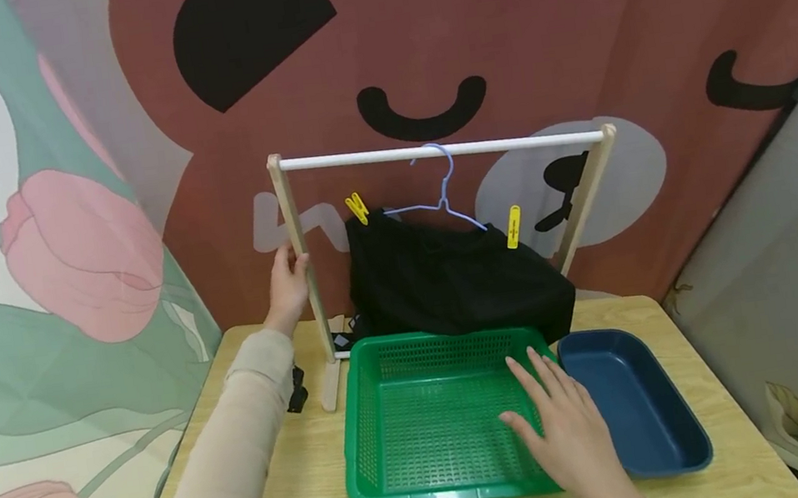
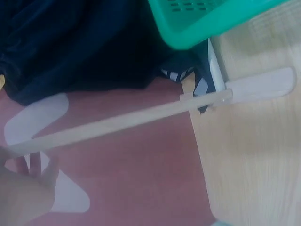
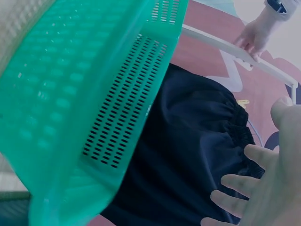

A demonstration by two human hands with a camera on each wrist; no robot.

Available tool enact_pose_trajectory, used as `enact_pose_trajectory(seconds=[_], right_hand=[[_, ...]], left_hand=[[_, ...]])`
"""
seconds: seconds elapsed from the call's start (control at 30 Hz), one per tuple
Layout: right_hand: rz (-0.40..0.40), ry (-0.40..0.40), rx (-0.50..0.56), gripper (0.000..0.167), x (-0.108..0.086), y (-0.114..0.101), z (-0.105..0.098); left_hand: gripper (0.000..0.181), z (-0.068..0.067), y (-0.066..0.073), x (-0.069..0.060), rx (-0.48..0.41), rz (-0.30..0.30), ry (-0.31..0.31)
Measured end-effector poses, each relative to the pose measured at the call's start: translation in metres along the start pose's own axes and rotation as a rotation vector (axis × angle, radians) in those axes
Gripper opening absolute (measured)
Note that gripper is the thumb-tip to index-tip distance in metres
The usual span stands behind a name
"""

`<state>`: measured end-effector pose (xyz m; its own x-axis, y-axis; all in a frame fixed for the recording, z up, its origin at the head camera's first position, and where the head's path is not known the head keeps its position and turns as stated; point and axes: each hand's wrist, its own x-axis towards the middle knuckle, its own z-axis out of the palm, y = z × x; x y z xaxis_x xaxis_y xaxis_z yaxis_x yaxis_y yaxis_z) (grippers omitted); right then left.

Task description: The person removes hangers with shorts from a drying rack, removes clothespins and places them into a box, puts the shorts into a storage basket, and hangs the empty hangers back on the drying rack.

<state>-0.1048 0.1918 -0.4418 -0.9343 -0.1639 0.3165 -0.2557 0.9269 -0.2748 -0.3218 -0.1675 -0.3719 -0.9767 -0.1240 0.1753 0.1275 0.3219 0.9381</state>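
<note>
My left hand [image 1: 288, 284] holds the left wooden post [image 1: 298, 245] of a small clothes rack, with the fingers behind it and the thumb at its front. In the left wrist view, that post slants across the picture from my fingers. A black garment [image 1: 441, 277] with a gathered waistband hangs from a blue hanger [image 1: 443, 193] on the rack's white bar [image 1: 506, 143]. Yellow clothespins [image 1: 513, 227] sit at both ends of the waistband. My right hand [image 1: 570, 428], fingers spread and holding nothing, hovers over the right side of a green basket [image 1: 394, 495].
A dark blue tray [image 1: 682, 422] stands on the wooden table [image 1: 301, 481], right of the basket. The basket sits directly in front of the garment. Near the rack's left foot [image 1: 331, 386] lies a small black object [image 1: 296, 390]. A printed curtain [image 1: 529, 30] hangs behind.
</note>
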Motion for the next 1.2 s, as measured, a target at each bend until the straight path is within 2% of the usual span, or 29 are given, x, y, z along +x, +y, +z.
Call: enact_pose_trajectory(seconds=[0.2, 0.4, 0.5, 0.73, 1.0, 1.2], right_hand=[[-0.062, 0.149, 0.049, 0.065, 0.005, -0.003, -0.007], [-0.144, 0.337, 0.088, 0.055, 0.022, -0.006, -0.026], [-0.172, 0.386, 0.090, 0.053, 0.031, -0.007, -0.038], [-0.181, 0.430, 0.091, 0.043, 0.055, -0.003, -0.063], [-0.104, 0.465, 0.165, 0.031, 0.090, 0.006, -0.082], [-0.020, 0.427, 0.183, 0.029, 0.112, 0.012, -0.086]], left_hand=[[0.046, -0.005, -0.002, 0.002, 0.057, -0.009, -0.065], [0.044, -0.004, 0.002, 0.002, 0.046, -0.016, -0.067], [0.044, -0.003, 0.002, 0.002, 0.052, -0.009, -0.065], [0.045, -0.004, -0.003, 0.001, 0.057, -0.016, -0.062], [0.044, -0.002, -0.004, -0.001, 0.048, -0.012, -0.057], [0.043, -0.003, -0.008, 0.003, 0.033, 0.004, -0.050]])
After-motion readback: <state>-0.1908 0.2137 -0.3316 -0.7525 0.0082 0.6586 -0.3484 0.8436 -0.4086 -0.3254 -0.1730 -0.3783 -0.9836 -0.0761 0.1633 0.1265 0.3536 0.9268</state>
